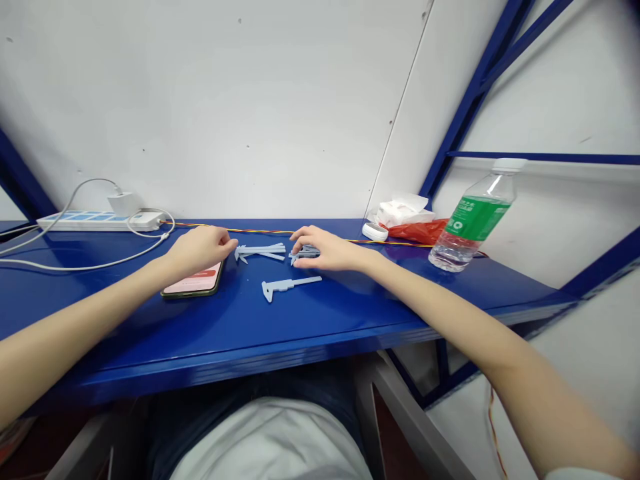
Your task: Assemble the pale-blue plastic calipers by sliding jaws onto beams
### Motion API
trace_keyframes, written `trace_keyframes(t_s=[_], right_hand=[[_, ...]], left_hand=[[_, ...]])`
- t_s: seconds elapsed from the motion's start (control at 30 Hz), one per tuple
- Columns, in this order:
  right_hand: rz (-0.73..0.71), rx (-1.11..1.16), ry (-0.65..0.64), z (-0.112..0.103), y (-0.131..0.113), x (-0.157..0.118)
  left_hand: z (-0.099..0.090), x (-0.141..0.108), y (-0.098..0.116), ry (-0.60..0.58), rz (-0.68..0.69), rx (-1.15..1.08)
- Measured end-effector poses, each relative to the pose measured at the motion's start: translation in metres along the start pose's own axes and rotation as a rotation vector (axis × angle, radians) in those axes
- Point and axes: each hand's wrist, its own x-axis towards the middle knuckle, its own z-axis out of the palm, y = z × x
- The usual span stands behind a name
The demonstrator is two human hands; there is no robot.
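Blue tabletop (240,333), far edge against the white wall. Clear bottle (475,217), green label, white cap, by the far edge toward the right end; it looks tilted in this view. White power strip (90,220) along the far edge near the far left corner, white charger (123,203) plugged in, white cable (75,268) looping over the left part.

Left hand (205,243) is over the phone (197,283), left of centre: fingers curled in, thumb against them, tips right at the left end of the light caliper fan (260,251). Can't tell if it's pinching one. Right hand (323,248) is palm down, part open, fingers arched around the darker caliper pile (306,252); no clear grip visible.

White soft pack (400,210) and red bag (420,232) sit together by the far edge, left of the bottle. Phone's lit, partly under the left wrist. Fan and pile are mid-tabletop, side by side between the hands. Single caliper (290,285) lies apart from both, closer to the near edge, jaws left. Small white case (375,231) just beside the red bag. Thin red-yellow wire (270,231) runs along the far edge.
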Motion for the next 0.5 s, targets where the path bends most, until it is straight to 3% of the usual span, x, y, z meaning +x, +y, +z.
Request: trace_keyframes(t_s=[0.13, 0.23, 0.37, 0.5], right_hand=[[-0.11, 0.06, -0.113, 0.006, -0.03, -0.003], [-0.141, 0.017, -0.105, 0.01, -0.042, -0.004], [-0.154, -0.06, 0.008, 0.013, -0.041, -0.002], [-0.191, -0.111, 0.223, 0.013, -0.038, 0.001]], left_hand=[[0.004, -0.007, 0.01, -0.029, 0.059, 0.014], [0.005, -0.011, 0.017, -0.061, 0.109, 0.014], [0.003, -0.016, 0.024, -0.162, 0.146, -0.053], [0.002, -0.024, 0.032, -0.292, 0.163, -0.397]])
